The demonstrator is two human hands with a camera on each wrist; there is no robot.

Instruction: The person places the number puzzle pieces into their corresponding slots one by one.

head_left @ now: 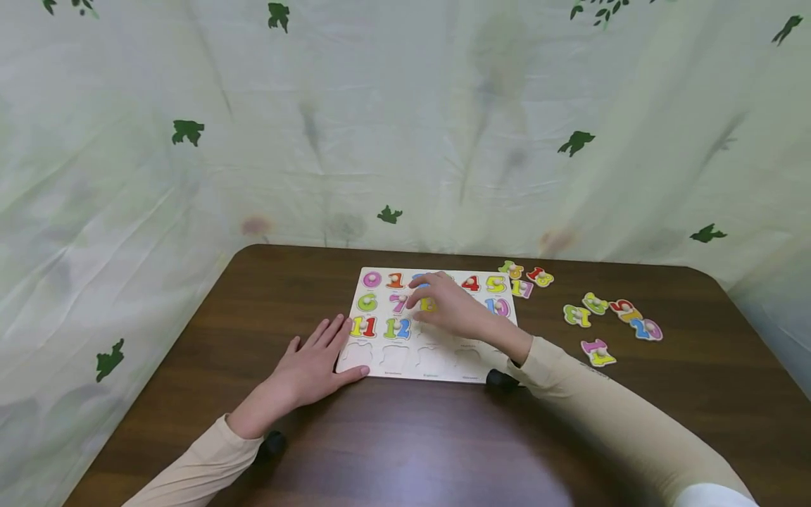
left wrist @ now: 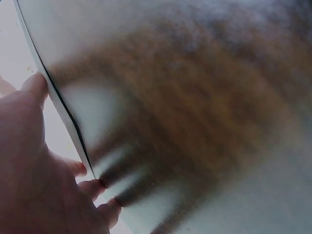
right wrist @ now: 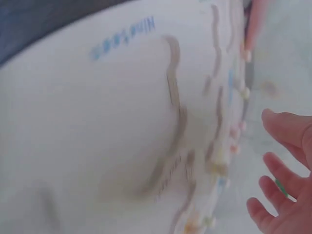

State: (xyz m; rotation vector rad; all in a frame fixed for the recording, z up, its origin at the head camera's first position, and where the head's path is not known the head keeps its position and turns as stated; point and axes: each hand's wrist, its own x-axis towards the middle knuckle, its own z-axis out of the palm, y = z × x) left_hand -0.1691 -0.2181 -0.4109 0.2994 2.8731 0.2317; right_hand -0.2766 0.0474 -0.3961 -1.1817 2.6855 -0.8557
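A white number puzzle board (head_left: 412,370) lies on the dark wooden table, with knobbed number pieces in its upper rows. An 11 piece (head_left: 364,327) and a 12 piece (head_left: 398,328) sit in the third row; recesses show to their right and below. My left hand (head_left: 310,366) rests flat at the board's left edge, fingers straight and spread, thumb at the lower left corner. Over the middle of the board hovers my right hand (head_left: 453,308), hiding some numbers. Its fingers (right wrist: 275,170) are loosely bent and apart in the right wrist view, with nothing between them.
Loose number pieces lie right of the board: a 17 piece (head_left: 522,289) and others by its upper right corner, a blue-and-pink 20 piece (head_left: 646,329) and several more farther right. A pale curtain (head_left: 405,141) with green leaf shapes hangs behind the table (head_left: 393,443).
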